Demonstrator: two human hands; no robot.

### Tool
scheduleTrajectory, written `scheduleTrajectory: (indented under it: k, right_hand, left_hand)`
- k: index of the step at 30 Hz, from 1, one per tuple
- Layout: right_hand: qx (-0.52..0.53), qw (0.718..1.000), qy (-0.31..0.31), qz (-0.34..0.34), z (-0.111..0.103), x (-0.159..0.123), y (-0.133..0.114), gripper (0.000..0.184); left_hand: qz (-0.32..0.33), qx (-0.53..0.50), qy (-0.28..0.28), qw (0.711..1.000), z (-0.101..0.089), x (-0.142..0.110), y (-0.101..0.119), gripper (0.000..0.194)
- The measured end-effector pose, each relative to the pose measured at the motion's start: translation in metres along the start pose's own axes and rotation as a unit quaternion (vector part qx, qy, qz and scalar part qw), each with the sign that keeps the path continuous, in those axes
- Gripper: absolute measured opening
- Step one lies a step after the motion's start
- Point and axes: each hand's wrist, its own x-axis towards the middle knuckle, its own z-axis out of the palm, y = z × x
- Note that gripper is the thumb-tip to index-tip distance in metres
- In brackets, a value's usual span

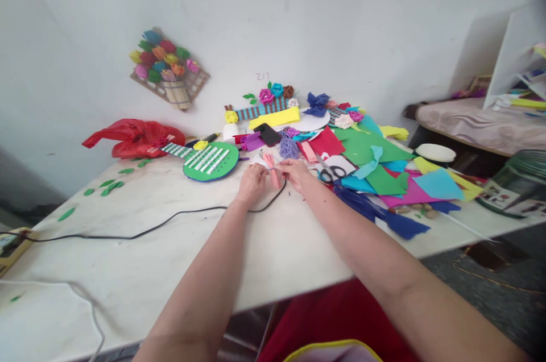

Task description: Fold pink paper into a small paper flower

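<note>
A small bundle of folded pink crepe paper (275, 179), pinched in at its middle, stands between my two hands just above the table. My left hand (253, 181) is closed at the bundle's left side, its fingertips drawn together. From the right, my right hand (296, 173) pinches the bundle's narrow middle between thumb and finger. Whether a thread or wire runs round that middle is too small to tell. Black-handled scissors (333, 173) lie a little right of my right hand. Behind the bundle are a purple yarn-like clump (289, 147) and a dark phone (268, 134).
A green paper guitar (211, 161) lies left of my hands, near a red plastic bag (136, 137). Coloured paper sheets (367, 146) cover the table's right side, beside a glass jar (518, 186). A black cable (170, 215) crosses the white table (179, 271). Green paper leaves (111, 187) lie left.
</note>
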Motion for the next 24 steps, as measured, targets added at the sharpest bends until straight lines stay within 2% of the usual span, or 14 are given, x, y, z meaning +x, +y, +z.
scheduleTrajectory:
  k: [7,12,15,19,21,24]
  right_hand:
    - [-0.04,0.999,0.001,-0.018,0.001,-0.003,0.001,0.027]
    - [-0.055,0.998,0.011,-0.024,0.001,-0.004,0.0,0.025]
    - [-0.059,0.998,0.015,-0.024,0.002,-0.003,0.0,0.022]
    - [-0.065,0.997,0.02,-0.027,0.003,-0.003,0.001,0.021]
    - [-0.07,0.997,0.018,-0.026,0.004,-0.004,0.001,0.021]
    - [-0.077,0.997,0.008,-0.028,0.004,-0.005,0.001,0.024]
  left_hand:
    - [-0.091,-0.024,-0.032,0.995,-0.001,-0.003,0.004,0.016]
    - [-0.139,-0.102,-0.028,0.985,0.0,-0.004,0.0,0.016]
    - [-0.164,-0.204,-0.007,0.965,0.002,-0.005,-0.008,0.025]
    - [-0.211,-0.339,0.04,0.916,0.0,-0.004,-0.01,0.025]
    - [-0.221,-0.375,0.04,0.899,-0.003,-0.003,-0.007,0.026]
    - [-0.205,-0.395,0.017,0.895,-0.006,-0.003,0.002,0.031]
